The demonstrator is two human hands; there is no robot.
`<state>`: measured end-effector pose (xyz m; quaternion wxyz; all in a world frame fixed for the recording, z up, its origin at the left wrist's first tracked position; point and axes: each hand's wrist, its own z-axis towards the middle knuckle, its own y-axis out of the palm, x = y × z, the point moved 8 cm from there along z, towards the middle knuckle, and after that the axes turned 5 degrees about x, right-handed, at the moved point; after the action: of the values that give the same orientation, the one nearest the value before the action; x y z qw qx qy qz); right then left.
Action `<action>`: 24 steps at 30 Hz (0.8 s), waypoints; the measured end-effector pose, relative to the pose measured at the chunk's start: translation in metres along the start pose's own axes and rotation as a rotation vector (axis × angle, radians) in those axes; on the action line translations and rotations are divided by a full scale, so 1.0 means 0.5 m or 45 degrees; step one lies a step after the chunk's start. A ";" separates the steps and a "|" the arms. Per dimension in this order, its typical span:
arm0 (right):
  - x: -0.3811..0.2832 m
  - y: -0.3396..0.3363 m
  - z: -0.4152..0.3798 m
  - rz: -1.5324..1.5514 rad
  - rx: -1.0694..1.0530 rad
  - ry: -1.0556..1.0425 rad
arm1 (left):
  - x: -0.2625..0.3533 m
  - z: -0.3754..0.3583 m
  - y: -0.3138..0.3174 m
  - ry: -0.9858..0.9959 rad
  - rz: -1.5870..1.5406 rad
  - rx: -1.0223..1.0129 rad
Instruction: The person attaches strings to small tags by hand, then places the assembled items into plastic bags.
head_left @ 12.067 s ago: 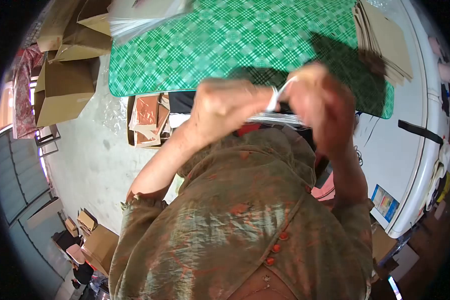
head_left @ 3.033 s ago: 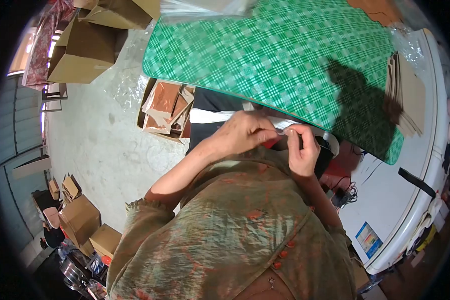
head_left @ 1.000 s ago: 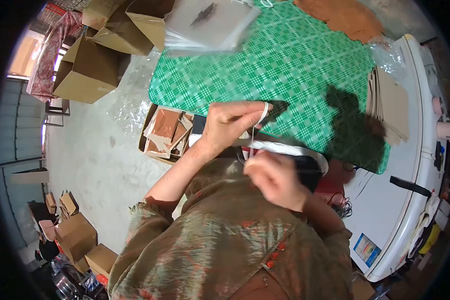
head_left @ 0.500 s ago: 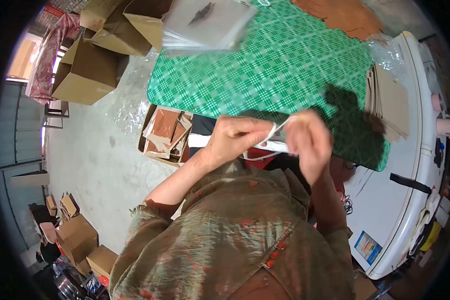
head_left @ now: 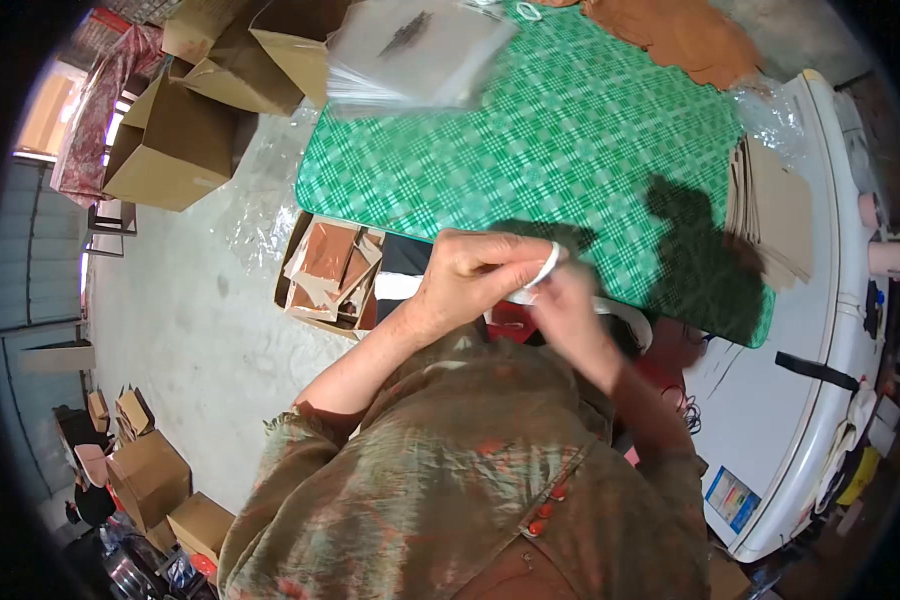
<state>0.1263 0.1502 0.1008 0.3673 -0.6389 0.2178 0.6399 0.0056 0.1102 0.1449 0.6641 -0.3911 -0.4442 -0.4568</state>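
Two bare hands at the near edge of a green-checked table (head_left: 450, 165). The white cord (head_left: 543, 268) lies across the left fingertips, between the two hands and in front of the torso. The left hand (head_left: 470, 275) is pinched, thumb against extended fingers, gripping the cord near the tips. The right hand (head_left: 570, 310) is close beside it, at the cord's other side; because it is motion-blurred, whether its fingers grasp the cord cannot be told. Good handling here would call for a firm, level left pinch, light and even tension from the right, and turns laid side by side clear of the knuckles. Too tight a pull could bind the fingers; slack could let the cord slip off the tips. Surroundings: bags (head_left: 420, 60) at the far left, card sheets (head_left: 775, 205) at the right, and a scrap box (head_left: 315, 322) beside the table.
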 end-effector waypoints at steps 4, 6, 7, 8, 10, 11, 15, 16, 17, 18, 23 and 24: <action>-0.120 0.039 -0.046 -0.022 -0.439 -0.082 | -0.038 -0.009 -0.011 -0.044 0.086 0.041; -0.123 -0.030 -0.010 0.156 -0.166 0.035 | -0.047 -0.020 -0.002 -0.016 0.117 -0.018; -0.107 -0.063 0.017 0.001 -0.004 -0.023 | -0.039 -0.024 0.005 -0.005 0.111 -0.054; -0.073 -0.075 0.037 0.041 0.045 -0.007 | -0.023 -0.024 0.007 0.015 0.123 -0.061; 0.009 -0.053 0.025 0.179 0.176 0.021 | -0.001 -0.015 0.003 0.036 0.059 -0.018; 0.032 -0.006 -0.007 0.211 0.064 0.012 | 0.004 -0.011 -0.001 0.045 0.030 0.008; -0.098 0.025 -0.043 -0.099 -0.331 -0.050 | -0.036 -0.015 -0.012 -0.065 0.077 0.023; -0.121 0.007 -0.038 -0.105 -0.287 -0.069 | -0.042 -0.023 -0.007 -0.046 0.094 0.009; -0.130 -0.028 -0.015 -0.017 -0.152 -0.034 | -0.045 -0.028 -0.002 -0.018 0.111 -0.006; -0.118 -0.061 0.014 -0.085 -0.026 -0.018 | -0.043 -0.030 0.003 0.013 0.127 -0.017; -0.007 -0.002 -0.015 0.137 -0.062 0.115 | -0.035 -0.025 0.001 -0.204 0.003 -0.040; -0.014 0.022 -0.034 0.074 -0.202 0.087 | -0.045 -0.029 -0.001 -0.286 -0.039 -0.030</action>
<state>0.1286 0.1288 0.1041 0.2892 -0.6808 0.1972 0.6434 0.0042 0.1026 0.1193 0.5984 -0.4409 -0.5164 -0.4253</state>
